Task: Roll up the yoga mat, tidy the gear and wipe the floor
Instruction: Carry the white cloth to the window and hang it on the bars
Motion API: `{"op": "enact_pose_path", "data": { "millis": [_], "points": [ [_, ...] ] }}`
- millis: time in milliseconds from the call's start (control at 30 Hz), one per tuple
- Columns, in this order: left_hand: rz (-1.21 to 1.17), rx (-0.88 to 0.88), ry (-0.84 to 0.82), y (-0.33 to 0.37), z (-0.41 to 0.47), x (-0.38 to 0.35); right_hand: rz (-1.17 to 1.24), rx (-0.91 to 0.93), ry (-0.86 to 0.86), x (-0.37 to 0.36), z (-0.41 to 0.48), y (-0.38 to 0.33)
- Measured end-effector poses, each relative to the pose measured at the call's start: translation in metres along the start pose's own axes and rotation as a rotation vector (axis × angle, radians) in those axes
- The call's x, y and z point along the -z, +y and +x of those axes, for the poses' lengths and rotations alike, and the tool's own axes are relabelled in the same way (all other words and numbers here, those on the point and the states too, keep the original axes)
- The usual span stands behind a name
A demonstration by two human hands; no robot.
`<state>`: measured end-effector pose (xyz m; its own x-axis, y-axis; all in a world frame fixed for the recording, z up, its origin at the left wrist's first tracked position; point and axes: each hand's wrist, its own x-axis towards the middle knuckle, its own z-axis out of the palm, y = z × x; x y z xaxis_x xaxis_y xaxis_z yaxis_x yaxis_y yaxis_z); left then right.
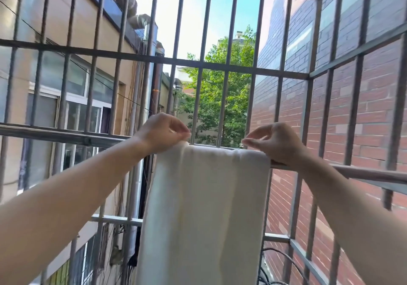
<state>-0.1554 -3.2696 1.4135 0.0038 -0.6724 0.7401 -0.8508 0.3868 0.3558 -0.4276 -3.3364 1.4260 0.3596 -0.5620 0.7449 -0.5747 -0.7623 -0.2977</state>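
- Location: the white cloth [204,207] hangs draped over a horizontal rail [363,173] inside a barred window cage [307,108]. A brick wall [372,113] stands to the right beyond the bars.
- Left hand [163,130]: thumb and forefinger are closed in a pinch on the cloth at the left end of the fold, where the fabric bunches slightly upward.
- Right hand [273,144]: fingers are curled and the fingertips are brought together just above the right part of the fold. It cannot be told whether fabric lies between them. The heel of the hand sits over the rail at the cloth's right edge.
- Handling, as judged: the cloth is soft and limp and has no stiffness of its own. It falls in shallow vertical creases and appears light enough for a two-finger pinch. It cannot be told whether it is damp.
- Grip points, as judged: take it at the two ends of the fold and draw them apart along the rail to spread the fabric flat.
- Caution: on a smooth rail, thin fabric is likely to slide. The rear half is hidden, so the balance of the drape is unknown.
- Orientation: the long axis runs vertically, from the fold down past the bottom of the view. The lower edge is out of sight.
- The fold line lies along the rail, left to right, and the broad face is turned toward the person.
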Motion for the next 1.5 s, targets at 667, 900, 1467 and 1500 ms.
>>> {"op": "enact_pose_path", "data": {
  "millis": [667, 900, 1467, 1500],
  "points": [
    [0.09, -0.06, 0.006, -0.02, -0.028, 0.023, 0.034, 0.036, 0.004, -0.013, -0.034, -0.024],
    [0.175, -0.008, -0.014, -0.04, -0.031, 0.041, 0.029, 0.034, 0.008, -0.014, -0.033, -0.023],
    [0.455, -0.286, -0.018, 0.058, -0.015, -0.076, -0.171, -0.038, 0.153, 0.004, -0.042, -0.012],
    [0.459, -0.304, 0.006, 0.056, -0.014, -0.077, -0.179, -0.045, 0.159, 0.008, -0.043, -0.008]
  ]
}}
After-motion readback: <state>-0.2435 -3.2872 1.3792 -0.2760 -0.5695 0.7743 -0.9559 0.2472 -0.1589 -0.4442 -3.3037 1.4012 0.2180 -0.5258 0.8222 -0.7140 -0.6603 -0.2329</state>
